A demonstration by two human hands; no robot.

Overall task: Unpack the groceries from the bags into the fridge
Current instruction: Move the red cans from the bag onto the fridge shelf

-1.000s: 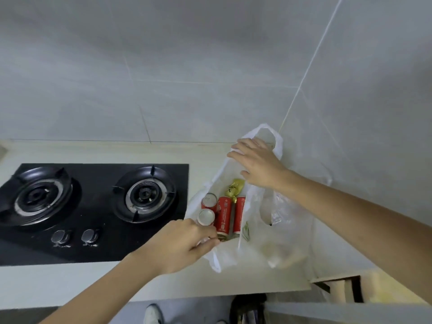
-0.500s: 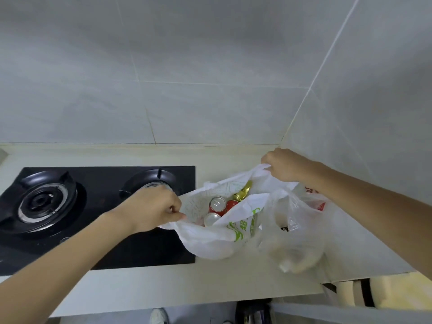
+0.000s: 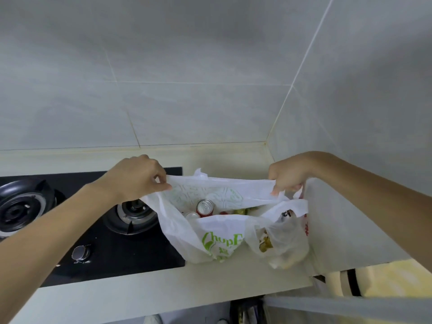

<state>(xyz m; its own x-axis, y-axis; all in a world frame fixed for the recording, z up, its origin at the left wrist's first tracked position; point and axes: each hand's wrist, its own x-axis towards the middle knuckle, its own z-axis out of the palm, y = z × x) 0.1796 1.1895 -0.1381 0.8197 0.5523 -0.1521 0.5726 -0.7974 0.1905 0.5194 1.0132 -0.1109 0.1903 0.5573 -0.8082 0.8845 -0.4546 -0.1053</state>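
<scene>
A white plastic bag with green print (image 3: 210,239) stands on the pale counter (image 3: 163,291), its mouth stretched wide. My left hand (image 3: 138,177) pinches the bag's left rim above the stove. My right hand (image 3: 286,175) grips the right rim near the wall corner. Inside the bag I see a red can (image 3: 204,207) with a silver top, a second can top (image 3: 191,215) beside it and something gold-wrapped (image 3: 243,211). A thinner clear bag (image 3: 282,244) with yellowish contents leans against its right side.
A black two-burner gas hob (image 3: 109,253) with knobs lies left of the bags, partly under the white bag. Grey tiled walls meet in a corner behind. At the lower right, past the counter's end, part of a pale appliance edge (image 3: 350,305) shows.
Both hands moved from near the bag's mouth to its opposite rims and pulled them apart and upward. The bag's mouth is now stretched wide, showing the cans.
</scene>
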